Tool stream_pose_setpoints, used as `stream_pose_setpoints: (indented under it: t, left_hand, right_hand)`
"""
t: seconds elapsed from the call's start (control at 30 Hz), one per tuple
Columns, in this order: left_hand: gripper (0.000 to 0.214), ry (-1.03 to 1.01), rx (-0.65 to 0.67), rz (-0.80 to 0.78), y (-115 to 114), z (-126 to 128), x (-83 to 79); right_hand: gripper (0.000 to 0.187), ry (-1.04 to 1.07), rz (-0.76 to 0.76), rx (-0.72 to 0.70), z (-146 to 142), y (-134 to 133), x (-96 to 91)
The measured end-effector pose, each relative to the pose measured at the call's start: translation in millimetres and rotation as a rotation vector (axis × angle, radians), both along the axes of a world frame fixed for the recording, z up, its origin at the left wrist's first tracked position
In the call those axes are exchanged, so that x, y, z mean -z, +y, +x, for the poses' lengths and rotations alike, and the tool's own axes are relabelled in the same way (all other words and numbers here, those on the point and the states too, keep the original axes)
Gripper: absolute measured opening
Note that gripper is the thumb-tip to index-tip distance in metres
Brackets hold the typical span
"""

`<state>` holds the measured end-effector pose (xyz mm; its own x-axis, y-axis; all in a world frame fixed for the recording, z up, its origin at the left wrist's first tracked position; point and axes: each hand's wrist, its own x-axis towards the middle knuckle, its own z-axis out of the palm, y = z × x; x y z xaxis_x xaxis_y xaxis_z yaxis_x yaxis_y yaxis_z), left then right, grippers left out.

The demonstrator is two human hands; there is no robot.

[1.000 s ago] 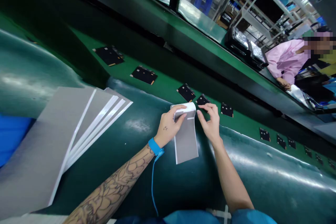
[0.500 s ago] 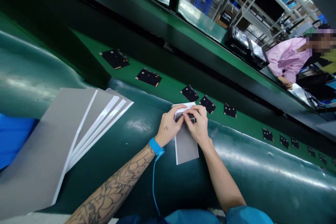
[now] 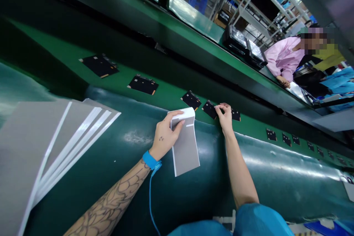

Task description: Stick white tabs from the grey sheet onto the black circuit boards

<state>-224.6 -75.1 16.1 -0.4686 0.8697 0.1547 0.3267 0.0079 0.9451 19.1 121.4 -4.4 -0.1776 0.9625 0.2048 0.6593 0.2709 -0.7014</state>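
Above the green bench [image 3: 212, 162], my left hand [image 3: 165, 132] pinches a grey sheet [image 3: 186, 151], curled at its top; my right hand [image 3: 225, 116] bends its fingers by a black board [image 3: 209, 109] on the belt [image 3: 169, 97], holding anything or not, I cannot tell

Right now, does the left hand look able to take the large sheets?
Probably not directly: the left hand holds the small sheet and would likely need to release it before grasping the large sheets.

Looks like an electronics factory, with dark boards [image 3: 143, 84] along a green belt [image 3: 168, 94] flanking the right grip [image 3: 225, 116], a corded wrist strap [image 3: 150, 160] behind the left grip [image 3: 166, 134], and storage racks [image 3: 254, 20] far beyond both.
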Motion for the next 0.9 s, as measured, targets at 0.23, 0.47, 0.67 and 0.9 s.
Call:
stream_pose_setpoints:
  t: [0.23, 0.47, 0.67, 0.9]
  left_hand:
    - [0.027, 0.029, -0.011, 0.016, -1, -1, 0.3]
    - [0.027, 0.014, -0.011, 0.001, -1, -1, 0.2]
    - [0.027, -0.012, -0.009, -0.009, -1, -1, -2.7]
    - [0.027, 0.001, -0.012, -0.019, -1, -1, -3.0]
  right_hand:
    - [0.032, -0.080, -0.066, 0.056, -6, -2, 3.6]
    - [0.035, -0.085, -0.015, 0.163, 1, 5, 6.9]
    - [0.062, -0.009, -0.002, -0.062, 21, -8, -4.9]
    - [0.069, -0.216, -0.027, -0.337, 53, 1, -20.2]
